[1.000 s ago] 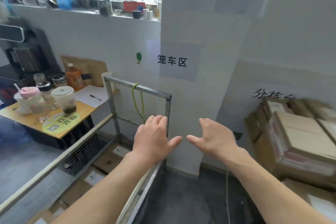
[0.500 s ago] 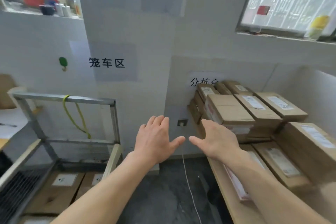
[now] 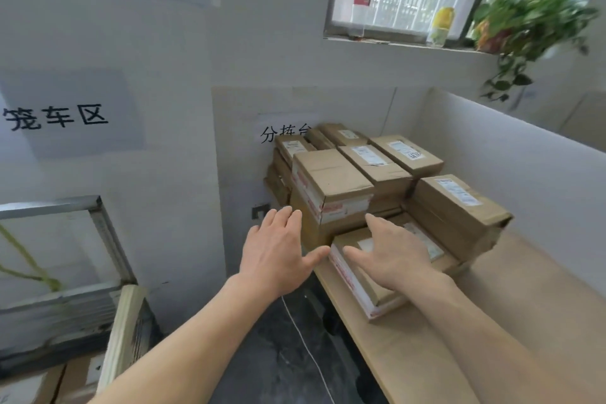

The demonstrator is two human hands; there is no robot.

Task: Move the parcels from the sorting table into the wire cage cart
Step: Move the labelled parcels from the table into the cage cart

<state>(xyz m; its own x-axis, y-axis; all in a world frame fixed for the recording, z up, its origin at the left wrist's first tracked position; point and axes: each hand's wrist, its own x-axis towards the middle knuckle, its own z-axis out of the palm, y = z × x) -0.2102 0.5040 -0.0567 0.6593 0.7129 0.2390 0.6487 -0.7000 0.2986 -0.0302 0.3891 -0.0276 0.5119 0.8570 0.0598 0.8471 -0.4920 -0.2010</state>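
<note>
Several brown cardboard parcels [image 3: 334, 184] with white labels are stacked on the tan sorting table [image 3: 511, 302] at the right, against the wall. A flat parcel [image 3: 364, 289] with red-and-white tape lies nearest, at the table's left front edge. My right hand [image 3: 393, 252] hovers over this flat parcel with fingers spread, holding nothing. My left hand [image 3: 278, 252] is held out with straight fingers just left of the table edge, beside the stack and empty. The wire cage cart [image 3: 98, 223] stands at the lower left, with boxes [image 3: 49, 384] lying in its bottom.
A dark floor gap [image 3: 288, 364] with a thin white cord separates cart and table. A white partition [image 3: 511, 154] walls the table's right side. Bottles [image 3: 360, 0] and a hanging plant [image 3: 524, 20] sit on the window sill above. Wall signs mark both areas.
My view has swung right from the cage cart to the sorting table. Both empty hands came along and now reach toward the parcels, the right one over the flat front parcel.
</note>
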